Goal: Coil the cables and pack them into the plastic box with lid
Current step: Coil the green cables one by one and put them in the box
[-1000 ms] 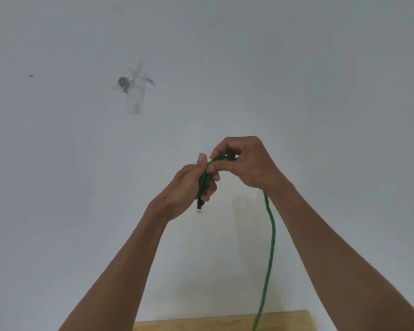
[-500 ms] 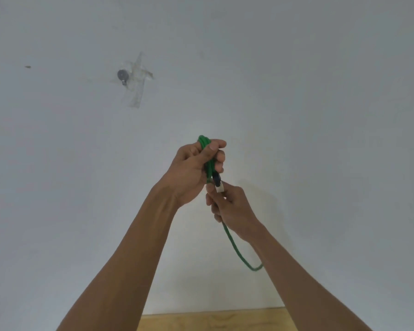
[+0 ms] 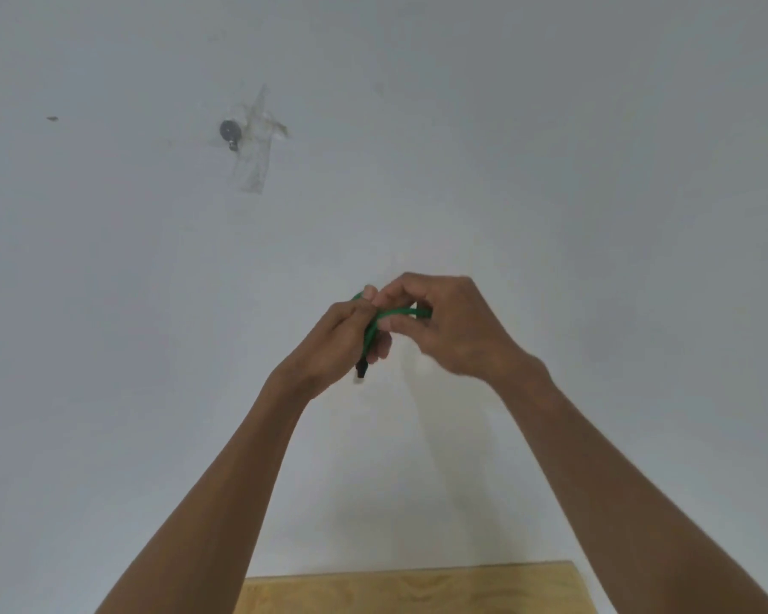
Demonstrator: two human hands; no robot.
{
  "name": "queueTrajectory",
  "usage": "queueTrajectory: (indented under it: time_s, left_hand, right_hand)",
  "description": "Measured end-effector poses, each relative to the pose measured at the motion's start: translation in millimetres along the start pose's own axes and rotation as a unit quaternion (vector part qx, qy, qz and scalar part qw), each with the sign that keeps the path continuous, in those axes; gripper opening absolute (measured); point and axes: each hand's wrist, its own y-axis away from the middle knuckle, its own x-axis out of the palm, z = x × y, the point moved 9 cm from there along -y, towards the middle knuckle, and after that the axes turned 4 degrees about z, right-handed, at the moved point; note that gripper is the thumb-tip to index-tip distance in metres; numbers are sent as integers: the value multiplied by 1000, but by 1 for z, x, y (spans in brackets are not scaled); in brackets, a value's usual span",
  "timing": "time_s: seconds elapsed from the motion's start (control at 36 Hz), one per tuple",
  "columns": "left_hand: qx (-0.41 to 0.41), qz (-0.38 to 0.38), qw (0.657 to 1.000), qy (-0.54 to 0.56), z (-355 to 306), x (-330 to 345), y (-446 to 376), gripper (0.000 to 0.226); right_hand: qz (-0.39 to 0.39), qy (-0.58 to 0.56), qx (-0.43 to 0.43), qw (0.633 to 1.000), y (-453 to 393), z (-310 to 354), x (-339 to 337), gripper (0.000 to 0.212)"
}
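Against a pale wall (image 3: 550,170), both hands clamp the green cable (image 3: 370,332): left hand (image 3: 338,343) at nine o'clock, right hand (image 3: 453,330) at three.

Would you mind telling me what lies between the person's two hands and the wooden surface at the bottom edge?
In the head view, nothing: below the left hand and right hand gripping the green cable, only bare wall and forearms reach the wooden surface.

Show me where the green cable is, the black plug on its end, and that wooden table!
green cable (image 3: 400,311), head view, on the strand stretched between the two hands.
black plug (image 3: 361,370), head view, on the dark connector hanging below the left hand.
wooden table (image 3: 413,589), head view, on its bare top.
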Motion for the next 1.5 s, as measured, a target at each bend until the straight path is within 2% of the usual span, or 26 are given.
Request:
queueTrajectory:
  time_s: [0.11, 0.22, 0.31, 0.39, 0.42, 0.47, 0.5, 0.53, 0.61, 0.67, 0.75, 0.89, 0.97, 1.03, 1.08, 1.14, 1.19, 1.25, 1.33, 1.39, 1.5]
  left_hand:
    - [-29, 16, 989, 142, 0, 18, 6, 68]
    - [-63, 49, 973, 217, -3, 30, 12, 59]
    - [-44, 78, 961, 261, -14, 39, 13, 47]
    - [-4, 69, 951, 302, -25, 41, 9, 39]
    - [7, 61, 947, 314, -27, 41, 7, 38]
    - [20, 46, 942, 333, -31, 39, 3, 36]
    - [22, 39, 940, 338, -31, 38, 1, 33]
    - [23, 34, 940, 337, -31, 36, -2, 29]
    - [23, 25, 953, 302, -29, 30, -8, 20]
    - [28, 10, 965, 261, -26, 23, -12, 19]
    - [37, -43, 978, 199, -18, 5, -16, 18]
    - [32, -103, 991, 84, -4, -22, -13, 16]
    - [12, -81, 997, 15, 3, -21, -4, 20]
    - [0, -45, 999, -19, 5, -12, 2, 26]
    - [-13, -5, 1000, -27, 8, -1, 8, 36]
    - [-39, 33, 999, 18, 11, 11, 15, 45]
    - [-60, 53, 993, 91, 9, 22, 21, 56]
    - [-68, 52, 983, 162, 4, 27, 26, 65]
    - [-70, 48, 970, 229, -6, 31, 31, 71]
    - [-67, 39, 960, 268, -12, 32, 34, 69]
    - [-41, 3, 959, 281, -21, 29, 34, 67]
  right_hand:
    - [-19, -132, -26, 991, -20, -5, -14, 16]
    - [-56, -210, -11, 976, -27, -28, -22, 19]
    - [-56, -283, 16, 957, -22, -45, -13, 14]
    - [-46, -362, 43, 930, -9, -58, 11, 9]
    - [-40, -386, 54, 920, -2, -61, 22, 17]
    - [-33, -408, 92, 908, 13, -64, 43, 48]
    - [-34, -396, 116, 910, 21, -67, 53, 58]
    - [-31, -369, 136, 919, 29, -67, 63, 59]
    - [-15, -331, 179, 926, 47, -65, 86, 29]
    - [-11, -324, 192, 926, 53, -65, 92, 29]
    - [-18, -287, 173, 942, 57, -60, 91, 17]
    - [-2, -164, 145, 976, 60, -42, 73, 20]
    - [16, 1, 88, 996, 53, -21, 50, 25]
    - [33, 126, 48, 990, 42, -8, 34, 25]
    - [39, 180, 9, 983, 30, 3, 17, 21]
    - [35, 180, -33, 982, 18, 14, 2, 14]
    - [37, 152, -47, 987, 8, 16, -6, 8]
    - [34, 98, -38, 994, -1, 13, -11, 13]
    - [29, -45, -10, 998, -7, 4, -13, 15]
    - [47, -148, 31, 987, -6, -4, -6, 12]
    - [89, -330, 61, 938, 8, -3, 23, 17]
